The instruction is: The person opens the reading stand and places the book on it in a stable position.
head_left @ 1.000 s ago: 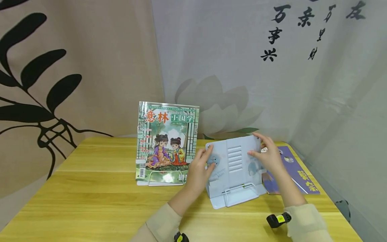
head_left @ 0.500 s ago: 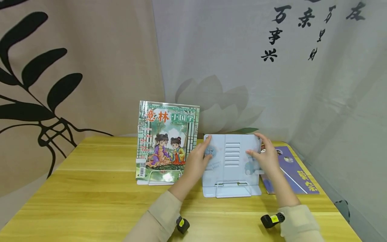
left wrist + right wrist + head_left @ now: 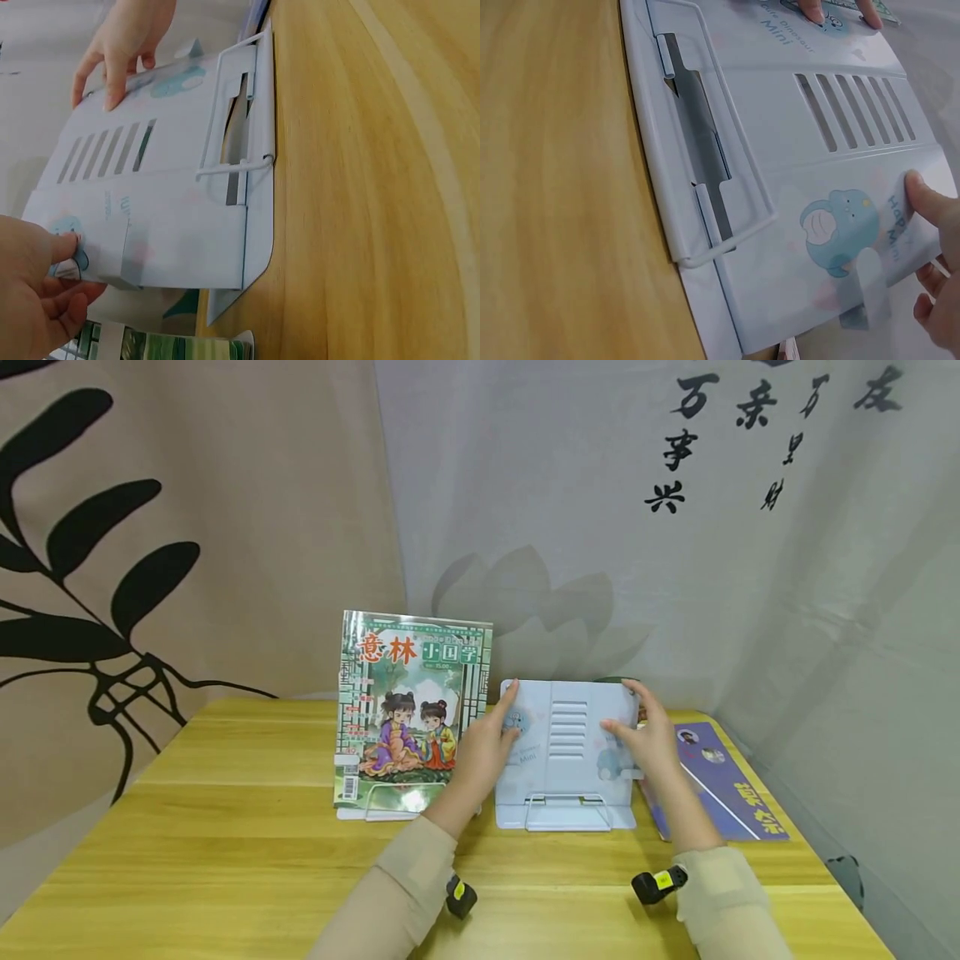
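A pale blue-white book stand [image 3: 558, 777] with slots, a wire bracket [image 3: 567, 812] at its foot and cartoon dinosaur prints stands on the table, leaning back. My left hand [image 3: 483, 756] holds its left edge, thumb on the front and other fingers curled toward the back. At the opposite edge my right hand [image 3: 651, 745] grips the panel likewise, with the thumb [image 3: 926, 199] pressed on the front face near the printing. Just left of it, a green magazine [image 3: 412, 718] leans upright on a similar stand, partly covered by my left hand.
A purple book [image 3: 731, 777] lies flat at the table's right side, partly behind my right arm. The wooden table [image 3: 225, 860] reaches toward a printed cloth backdrop [image 3: 300, 527]. Black wrist cameras [image 3: 660, 884] are worn on both cuffs.
Both hands have turned the stand from a slant to square with the table and shifted it back and slightly left. The green magazine has stayed in place.
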Available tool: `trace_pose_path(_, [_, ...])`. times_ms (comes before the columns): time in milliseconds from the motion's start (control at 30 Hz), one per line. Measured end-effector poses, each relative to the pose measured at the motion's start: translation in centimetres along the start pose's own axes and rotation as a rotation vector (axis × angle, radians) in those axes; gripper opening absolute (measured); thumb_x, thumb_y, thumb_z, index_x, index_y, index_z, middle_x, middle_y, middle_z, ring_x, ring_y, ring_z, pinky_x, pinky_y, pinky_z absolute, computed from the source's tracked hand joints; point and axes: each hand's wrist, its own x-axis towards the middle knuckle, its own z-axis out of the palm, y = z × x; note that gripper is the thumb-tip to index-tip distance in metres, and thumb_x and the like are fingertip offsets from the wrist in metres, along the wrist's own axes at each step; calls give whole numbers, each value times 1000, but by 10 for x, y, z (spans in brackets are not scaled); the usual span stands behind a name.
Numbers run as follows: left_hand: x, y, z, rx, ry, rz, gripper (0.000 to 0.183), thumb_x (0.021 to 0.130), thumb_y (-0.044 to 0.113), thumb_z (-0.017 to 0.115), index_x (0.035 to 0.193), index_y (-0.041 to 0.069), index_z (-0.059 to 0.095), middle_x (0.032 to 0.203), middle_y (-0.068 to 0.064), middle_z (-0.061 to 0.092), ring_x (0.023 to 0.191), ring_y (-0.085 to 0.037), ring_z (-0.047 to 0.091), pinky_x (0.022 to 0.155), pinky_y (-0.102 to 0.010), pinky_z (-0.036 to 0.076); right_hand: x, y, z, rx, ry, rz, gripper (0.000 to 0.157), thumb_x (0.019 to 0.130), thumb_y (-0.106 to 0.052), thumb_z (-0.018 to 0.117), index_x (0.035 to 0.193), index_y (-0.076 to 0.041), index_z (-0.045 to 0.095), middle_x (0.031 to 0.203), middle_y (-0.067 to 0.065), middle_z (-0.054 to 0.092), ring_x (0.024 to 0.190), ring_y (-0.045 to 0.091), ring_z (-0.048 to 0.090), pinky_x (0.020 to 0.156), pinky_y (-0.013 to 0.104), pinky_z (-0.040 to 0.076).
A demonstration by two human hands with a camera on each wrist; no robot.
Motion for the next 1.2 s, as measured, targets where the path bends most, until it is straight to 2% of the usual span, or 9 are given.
trace_pose_path(233, [2, 1, 8, 33, 50, 2, 83, 85, 8, 72, 152, 30, 28, 88, -8, 65, 65, -19, 56, 58, -27, 48, 3, 2, 3, 8, 2, -20, 74, 76, -16, 82, 141, -19, 46, 111, 18, 55, 88, 28, 51, 62, 32, 42])
trace_pose_path(367, [1, 2, 8, 15, 36, 4, 84, 86, 5, 70, 153, 27, 25, 86, -10, 63, 67, -20, 55, 58, -28, 48, 2, 3, 4, 20, -28, 5, 75, 80, -20, 79, 144, -24, 41, 108, 20, 55, 88, 30, 50, 65, 37, 42])
trace_pose_path(533, [-3, 4, 6, -15, -5, -6, 86, 85, 2, 70, 154, 23, 23, 90, -12, 62, 70, -21, 56, 60, -28, 48, -2, 2, 3, 26, -88, 42, 79, 85, -22, 75, 150, -28, 31, 123, 24, 52, 97, 35, 50, 72, 45, 43])
trace_pose_path(700, [-12, 8, 0, -62, -32, -28, 87, 84, 4, 72, 154, 20, 23, 100, -13, 60, 74, -20, 56, 63, -28, 49, -9, 0, 1, 14, -120, 24, 87, 85, -16, 75, 153, -28, 23, 149, 15, 34, 108, 38, 48, 81, 51, 43])
trace_pose_path(767, [-17, 10, -2, -73, -28, -31, 87, 83, 5, 73, 153, 18, 23, 104, -14, 59, 76, -21, 56, 64, -29, 50, -13, -1, -2, 23, -138, 19, 89, 85, -15, 74, 154, -26, 19, 150, 17, 33, 111, 40, 48, 84, 53, 44])
trace_pose_path(867, [-25, 14, -6, -83, -10, -29, 84, 82, 8, 74, 152, 16, 27, 113, -16, 58, 86, -23, 58, 71, -31, 52, -23, -1, -8, 40, -164, 22, 91, 85, -13, 74, 155, -24, 17, 143, 24, 39, 114, 42, 48, 86, 55, 44])
trace_pose_path(933, [-30, 17, -7, -92, 7, -24, 81, 82, 9, 74, 151, 13, 31, 118, -17, 56, 94, -26, 58, 78, -35, 52, -29, 1, -12, 43, -183, 14, 89, 86, -14, 73, 155, -22, 17, 138, 29, 42, 114, 43, 49, 87, 57, 44])
trace_pose_path(1067, [-40, 24, -7, -135, 24, -17, 74, 82, 10, 74, 147, 8, 38, 125, -18, 53, 108, -31, 55, 88, -40, 49, -39, 9, -21, 42, -210, -2, 83, 87, -18, 73, 154, -20, 23, 137, 25, 45, 114, 41, 50, 89, 52, 44])
trace_pose_path(1200, [-48, 34, -2, -178, -8, -10, 67, 83, 12, 72, 143, 8, 43, 126, -14, 56, 113, -30, 55, 93, -42, 47, -46, 18, -30, 49, -189, -26, 73, 87, -17, 72, 149, -12, 33, 134, 20, 50, 115, 38, 52, 91, 49, 41])
